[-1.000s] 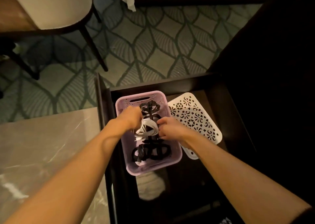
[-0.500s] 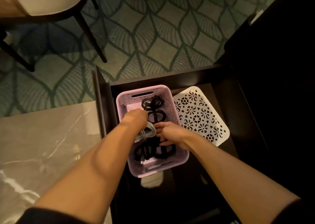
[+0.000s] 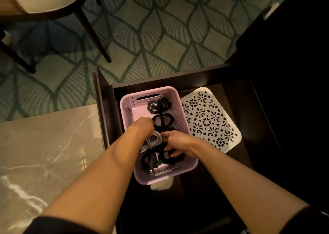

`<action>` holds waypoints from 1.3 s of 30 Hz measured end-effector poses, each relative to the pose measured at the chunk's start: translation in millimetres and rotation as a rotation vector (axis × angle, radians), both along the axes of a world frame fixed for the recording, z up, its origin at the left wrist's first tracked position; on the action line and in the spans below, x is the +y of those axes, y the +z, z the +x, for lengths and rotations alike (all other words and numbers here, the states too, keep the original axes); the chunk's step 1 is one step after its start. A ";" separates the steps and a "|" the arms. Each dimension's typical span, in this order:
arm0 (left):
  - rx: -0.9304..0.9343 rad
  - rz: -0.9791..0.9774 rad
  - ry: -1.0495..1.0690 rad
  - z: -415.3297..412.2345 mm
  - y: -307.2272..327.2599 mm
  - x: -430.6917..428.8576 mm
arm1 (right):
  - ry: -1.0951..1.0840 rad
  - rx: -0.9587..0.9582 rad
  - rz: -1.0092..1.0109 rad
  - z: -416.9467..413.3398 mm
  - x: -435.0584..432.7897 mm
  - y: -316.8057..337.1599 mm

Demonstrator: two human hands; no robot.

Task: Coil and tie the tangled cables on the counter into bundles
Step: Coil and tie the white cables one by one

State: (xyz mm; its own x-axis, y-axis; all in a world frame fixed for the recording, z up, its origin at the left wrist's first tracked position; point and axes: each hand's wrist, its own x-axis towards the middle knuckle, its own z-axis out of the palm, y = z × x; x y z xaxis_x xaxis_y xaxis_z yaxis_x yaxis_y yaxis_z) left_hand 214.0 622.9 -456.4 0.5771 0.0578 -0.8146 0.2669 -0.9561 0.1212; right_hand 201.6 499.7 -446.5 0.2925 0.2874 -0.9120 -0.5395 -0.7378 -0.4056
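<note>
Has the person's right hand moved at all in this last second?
Yes. Against the pink basket, the right hand has slid slightly toward its near end, now reaching over the nearest black cable coil.

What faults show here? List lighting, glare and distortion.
Head view: dim warm light; the drawer sinks to near black on the right; glare streaks the counter; the wide-angle lens splays the drawer's sides; basket and cables look fairly sharp.

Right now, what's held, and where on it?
White cable bundle, in the basket: left hand grips its far end, right hand holds its right side.
</note>
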 end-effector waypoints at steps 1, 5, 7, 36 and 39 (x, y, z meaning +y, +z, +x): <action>-0.017 -0.018 0.021 0.6 0.6 0.9 | -0.016 0.007 0.000 0.5 -1.5 -0.6; -0.071 -0.061 0.086 2.7 1.8 1.2 | -0.067 0.042 0.033 -3.0 -4.1 -3.2; -0.079 -0.067 0.121 2.4 1.5 -0.3 | -0.108 0.053 0.051 -4.9 -3.3 -3.7; -1.249 -0.882 0.271 14.6 388.9 -203.1 | -0.903 -1.429 0.105 -30.3 -197.6 391.5; -1.247 -0.931 0.163 -4.6 421.6 -244.9 | -1.000 -1.511 0.090 -52.7 -238.1 422.3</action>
